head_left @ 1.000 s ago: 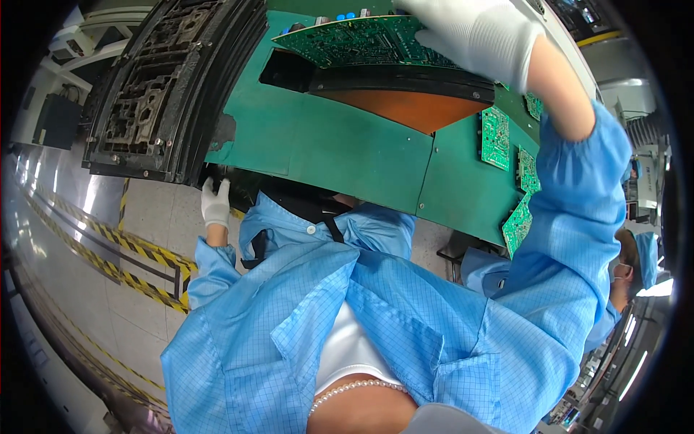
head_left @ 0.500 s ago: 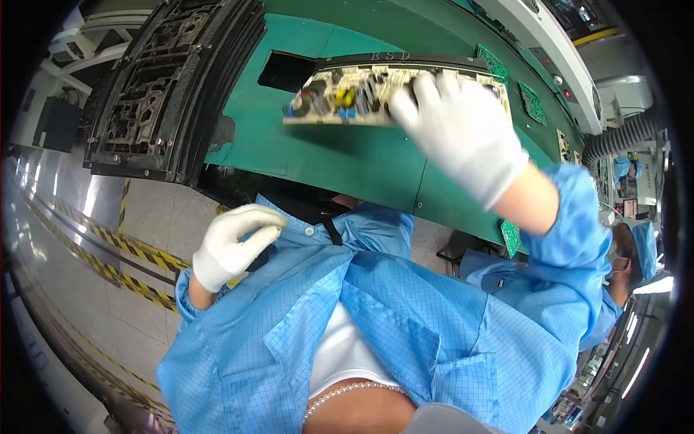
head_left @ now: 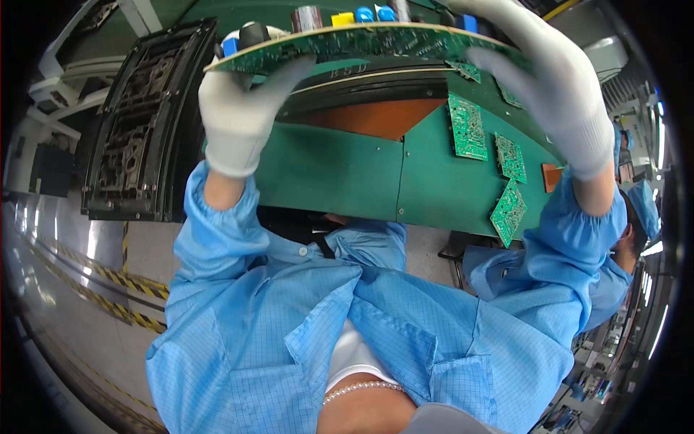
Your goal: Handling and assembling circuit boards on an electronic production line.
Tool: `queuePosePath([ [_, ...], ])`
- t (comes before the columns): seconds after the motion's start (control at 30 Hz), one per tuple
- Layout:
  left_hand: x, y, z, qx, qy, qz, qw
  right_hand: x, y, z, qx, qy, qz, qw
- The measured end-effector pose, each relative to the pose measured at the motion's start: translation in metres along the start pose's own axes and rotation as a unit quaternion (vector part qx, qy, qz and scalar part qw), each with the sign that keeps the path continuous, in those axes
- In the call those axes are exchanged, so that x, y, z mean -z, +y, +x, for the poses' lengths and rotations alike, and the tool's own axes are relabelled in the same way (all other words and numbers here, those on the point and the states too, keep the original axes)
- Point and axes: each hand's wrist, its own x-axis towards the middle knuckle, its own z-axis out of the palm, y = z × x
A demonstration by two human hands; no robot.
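Note:
Raised close before me is a long circuit board [head_left: 361, 45], seen edge-on. Its green soldered underside shows below, and blue, yellow and dark components stand up along the top. My gloved left hand [head_left: 242, 108] grips its left end, thumb under the board and fingers beyond the edge. At the right end my gloved right hand [head_left: 557, 87] holds it the same way, with the thumb below. Part of the fingers of both hands is hidden behind the board. Under it, a black tray with an orange-brown inside [head_left: 376, 116] lies on the green bench [head_left: 325, 166].
Several smaller green circuit boards [head_left: 468, 127] lie on the bench at the right. A stack of black fixture frames [head_left: 144, 123] stands at the left. Beyond the bench's right end sits a co-worker in a blue cap [head_left: 643, 206]. Yellow-black tape [head_left: 108, 271] marks the floor.
The board has been lifted from low over the bench up toward me, and its underside now shows. My left hand has risen from my lap and taken hold of its left end.

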Motion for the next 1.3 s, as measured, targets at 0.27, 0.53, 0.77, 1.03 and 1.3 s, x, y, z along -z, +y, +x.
queuePosePath([
  [0.27, -0.048, -0.049, 0.052, 0.061, 0.097, 0.288, 0.951, -0.082, 0.106, 0.035, -0.007, 0.109, -0.176, 0.978],
  [0.53, -0.010, -0.140, 0.053, 0.367, 0.233, -0.262, 0.862, -0.227, 0.274, 0.031, -0.405, -0.029, 0.250, 0.879],
  [0.77, -0.021, -0.151, 0.051, 0.394, 0.192, -0.300, 0.847, -0.320, 0.328, 0.055, -0.543, 0.118, 0.489, 0.673],
  [1.03, -0.025, -0.138, 0.047, 0.382, 0.163, -0.238, 0.878, -0.272, 0.281, 0.075, -0.391, -0.005, 0.203, 0.898],
  [1.3, -0.030, -0.136, 0.040, 0.320, 0.037, -0.169, 0.931, -0.223, 0.153, 0.109, -0.183, -0.143, 0.603, 0.763],
])
